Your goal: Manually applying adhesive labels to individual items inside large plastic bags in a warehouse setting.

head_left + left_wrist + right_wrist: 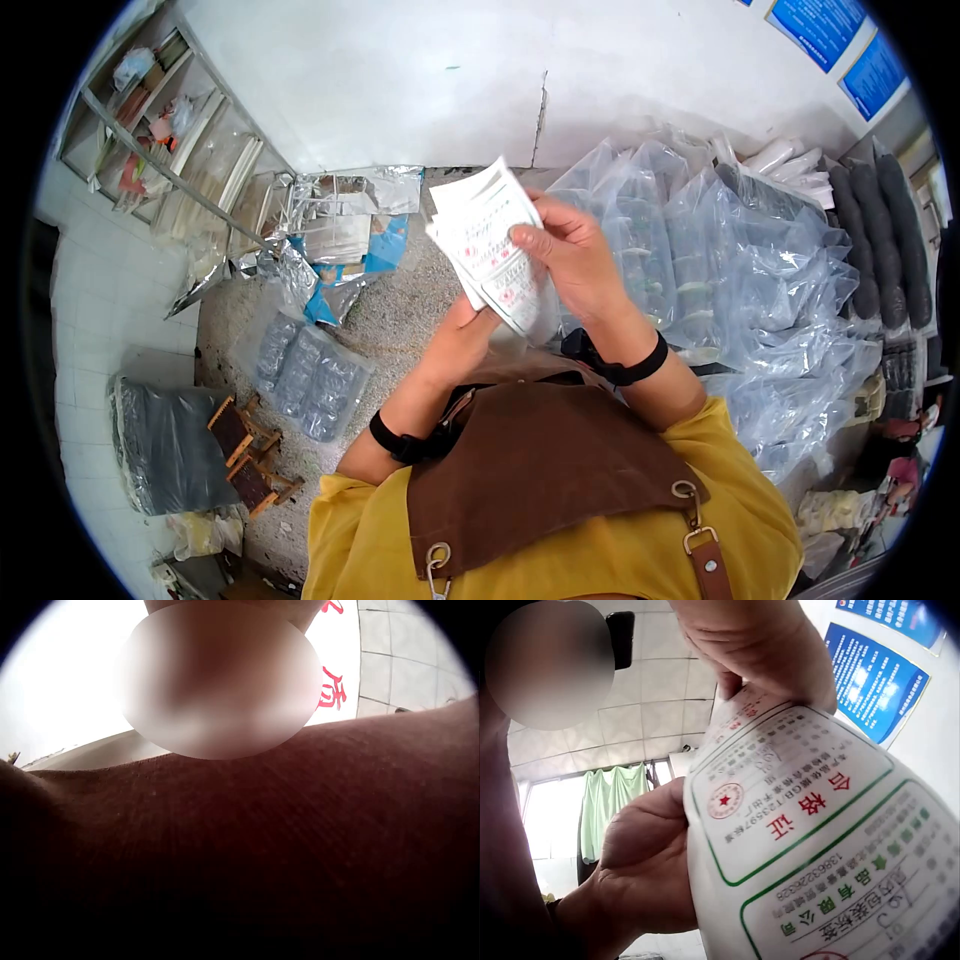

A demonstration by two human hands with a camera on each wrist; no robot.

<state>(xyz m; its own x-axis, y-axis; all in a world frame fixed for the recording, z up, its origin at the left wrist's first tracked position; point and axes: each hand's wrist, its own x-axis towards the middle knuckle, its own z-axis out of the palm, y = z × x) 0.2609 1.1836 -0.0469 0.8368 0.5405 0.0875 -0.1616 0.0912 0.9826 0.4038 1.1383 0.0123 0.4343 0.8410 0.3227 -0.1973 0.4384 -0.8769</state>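
A small stack of white printed label sheets [490, 240] is held up in front of the brown apron. My right hand [575, 255] pinches the stack's right side, thumb on the printed face. Lower down, my left hand [462, 335] holds the bottom edge, its fingertips hidden behind the paper. In the right wrist view the label sheets [780, 802] bend between both hands, showing green borders, red characters and a round red stamp. There the right hand [757, 645] is above and the left hand [649, 862] at lower left. Skin fills most of the left wrist view.
Large clear plastic bags [690, 250] stand packed at right, beside long dark bags [890, 230]. At left are a metal shelf [180, 140], foil sheeting [350, 220], a bagged dark bundle [310, 375] and small folding stools [245, 455] on the speckled floor.
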